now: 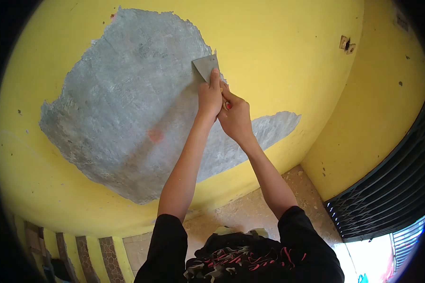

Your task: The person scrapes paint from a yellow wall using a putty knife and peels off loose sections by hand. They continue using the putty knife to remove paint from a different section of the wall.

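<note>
A scraper with a wide flat metal blade (pixel 204 65) is against the wall, at the right edge of a large bare grey patch (pixel 127 99). My left hand (pixel 209 98) is closed around the scraper close to its blade, the thumb stretched up onto the metal. Just below and to the right, my right hand (pixel 236 117) wraps the handle, whose reddish end (pixel 228 105) shows between the fingers. Most of the handle is hidden by both hands. Yellow paint (pixel 269 61) with a ragged, peeling edge borders the grey area beside the blade.
An open socket box (pixel 347 45) sits in the wall at upper right. On the right stands a black folding metal gate (pixel 387 188). Debris lies on the tiled floor (pixel 241 210) along the wall. Yellow and brown stripes (pixel 94 254) show at lower left.
</note>
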Available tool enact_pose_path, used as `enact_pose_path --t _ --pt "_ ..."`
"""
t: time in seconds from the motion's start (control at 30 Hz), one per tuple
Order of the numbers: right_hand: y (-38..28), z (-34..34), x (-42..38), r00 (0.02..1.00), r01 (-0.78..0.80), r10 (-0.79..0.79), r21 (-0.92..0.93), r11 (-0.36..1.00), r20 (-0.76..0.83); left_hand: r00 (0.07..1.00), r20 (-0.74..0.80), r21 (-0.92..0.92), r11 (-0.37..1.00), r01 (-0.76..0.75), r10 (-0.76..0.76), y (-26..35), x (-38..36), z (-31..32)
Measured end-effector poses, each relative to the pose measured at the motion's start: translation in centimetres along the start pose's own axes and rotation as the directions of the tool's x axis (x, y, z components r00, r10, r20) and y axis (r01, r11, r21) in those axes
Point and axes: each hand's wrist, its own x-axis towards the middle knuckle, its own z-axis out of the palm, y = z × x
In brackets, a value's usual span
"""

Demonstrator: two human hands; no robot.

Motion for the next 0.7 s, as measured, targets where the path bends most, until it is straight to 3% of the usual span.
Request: enact_pose_path --t 0.27,0.37,0.43,0.57,0.7 --pt "-0.6 0.7 0.5 0.999 0.021 -0.021 0.017 1.000 -0.049 1.000 -0.023 0.095 0.995 -0.015 0.018 1.2 0.6 -0.2" --pt "-0.8 0.6 0.3 0.988 -0.147 0.145 0.034 0.989 0.051 1.000 -0.027 0.184 0.983 -0.003 0.008 0.3 0.5 -0.8" --pt "1.0 2.0 -0.3 0.999 0.012 -0.005 0.166 0.986 -0.042 0.999 -0.036 0.258 0.966 -0.018 0.029 -0.2 0.7 -1.3" --pt "0.5 3.1 -0.1 0.995 0.064 -0.045 0.214 0.975 -0.089 0.999 -0.010 0.346 0.937 -0.040 0.046 1.6 0.5 -1.9" --pt "0.1 4.9 -1.0 0.989 0.017 0.030 0.305 0.952 -0.146 0.998 0.030 0.482 0.873 -0.070 0.064 1.3 0.7 -3.3"
